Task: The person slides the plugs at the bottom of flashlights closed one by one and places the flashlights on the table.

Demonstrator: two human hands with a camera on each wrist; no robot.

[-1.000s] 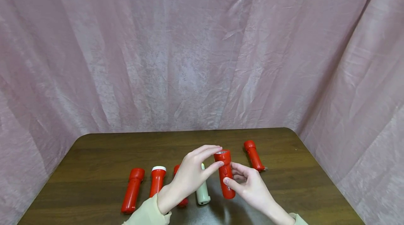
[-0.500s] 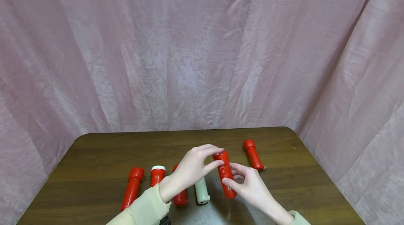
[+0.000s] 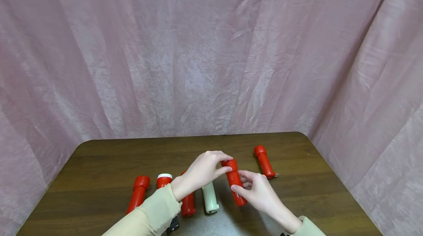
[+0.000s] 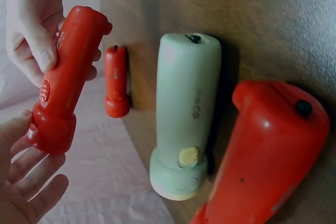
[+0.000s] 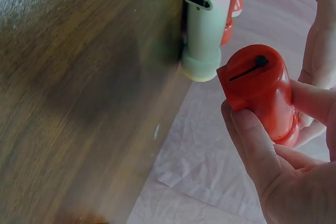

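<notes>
Both hands hold one red flashlight (image 3: pixel 235 182) raised above the table, tilted with its head up and to the left. My right hand (image 3: pixel 259 193) grips the body between thumb and fingers. My left hand (image 3: pixel 205 170) pinches the wider head, thumb on the near side and fingers across the lens end. The left wrist view shows the ribbed switch (image 4: pixel 45 92) on the flashlight's side, near the right thumb. In the right wrist view the tail end (image 5: pixel 254 74) faces the camera, with a dark slot. The lens is hidden.
Left of the held flashlight lie a pale green flashlight (image 3: pixel 210 197), a red one (image 3: pixel 188 206), a white-rimmed red one (image 3: pixel 163 181) and another red one (image 3: pixel 138 193), partly behind the left sleeve. One more red flashlight (image 3: pixel 264 161) lies at the right. A pink curtain (image 3: pixel 198 63) hangs behind the table (image 3: pixel 109 162).
The held flashlight has tilted further, its head going left and its lens turning out of the head view. Both hands shifted slightly left with it, still holding it.
</notes>
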